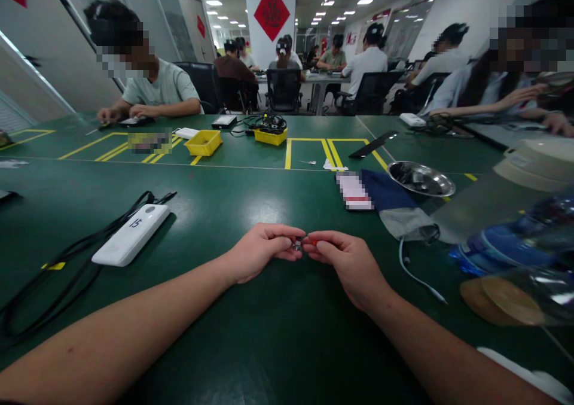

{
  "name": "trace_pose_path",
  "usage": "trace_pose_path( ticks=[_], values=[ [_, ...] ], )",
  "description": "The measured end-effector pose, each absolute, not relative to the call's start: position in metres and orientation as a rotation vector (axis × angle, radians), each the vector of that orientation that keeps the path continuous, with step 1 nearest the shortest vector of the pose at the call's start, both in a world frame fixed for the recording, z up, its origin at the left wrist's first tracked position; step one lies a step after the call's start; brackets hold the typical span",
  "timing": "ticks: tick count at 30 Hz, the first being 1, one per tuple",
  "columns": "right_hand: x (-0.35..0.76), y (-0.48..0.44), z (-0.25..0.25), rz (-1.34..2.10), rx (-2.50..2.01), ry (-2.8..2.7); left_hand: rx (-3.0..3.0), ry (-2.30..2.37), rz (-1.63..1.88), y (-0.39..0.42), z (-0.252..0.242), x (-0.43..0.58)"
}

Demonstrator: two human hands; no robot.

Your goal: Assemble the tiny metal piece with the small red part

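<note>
Over the middle of the green table (pixel 251 339), my left hand (pixel 262 249) pinches a small silvery metal piece (pixel 297 244) between thumb and fingers. My right hand (pixel 350 261) faces it from the right, its thumb and fingers closed on a small red piece (pixel 314 243). The fingertips of both hands almost meet, and the two pieces are close together. Whether they touch or are joined, I cannot tell. Their exact kind is too small to make out, and fingers hide part of each.
A white power bank (pixel 132 234) with black cables lies left. A phone (pixel 354 191), a dark blue cloth pouch (pixel 388 192), a steel bowl (pixel 421 177) and bottles (pixel 515 231) stand right. Yellow trays (pixel 203 143) are farther back. A person (pixel 156 85) sits across the table at left, another at right.
</note>
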State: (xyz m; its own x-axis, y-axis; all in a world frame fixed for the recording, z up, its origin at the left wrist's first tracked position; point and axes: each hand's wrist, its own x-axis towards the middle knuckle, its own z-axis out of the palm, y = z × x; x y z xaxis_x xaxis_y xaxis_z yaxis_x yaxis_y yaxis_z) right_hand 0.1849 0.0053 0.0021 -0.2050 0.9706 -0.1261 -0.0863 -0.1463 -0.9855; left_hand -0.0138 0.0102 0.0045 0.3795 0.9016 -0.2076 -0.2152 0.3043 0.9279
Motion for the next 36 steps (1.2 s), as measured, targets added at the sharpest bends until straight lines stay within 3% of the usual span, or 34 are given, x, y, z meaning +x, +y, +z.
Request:
trace_pose_path(
  ticks=[23, 36],
  values=[
    [0.1869, 0.0059, -0.0011, 1.409, -1.130, -1.359, 1.199, 0.919, 0.868, 0.0051, 0.0090, -0.0102],
    [0.1876, 0.0036, 0.0021, 1.568, -1.055, -1.201, 1.000, 0.902, 0.867, 0.0091, 0.0062, -0.0094]
  ],
)
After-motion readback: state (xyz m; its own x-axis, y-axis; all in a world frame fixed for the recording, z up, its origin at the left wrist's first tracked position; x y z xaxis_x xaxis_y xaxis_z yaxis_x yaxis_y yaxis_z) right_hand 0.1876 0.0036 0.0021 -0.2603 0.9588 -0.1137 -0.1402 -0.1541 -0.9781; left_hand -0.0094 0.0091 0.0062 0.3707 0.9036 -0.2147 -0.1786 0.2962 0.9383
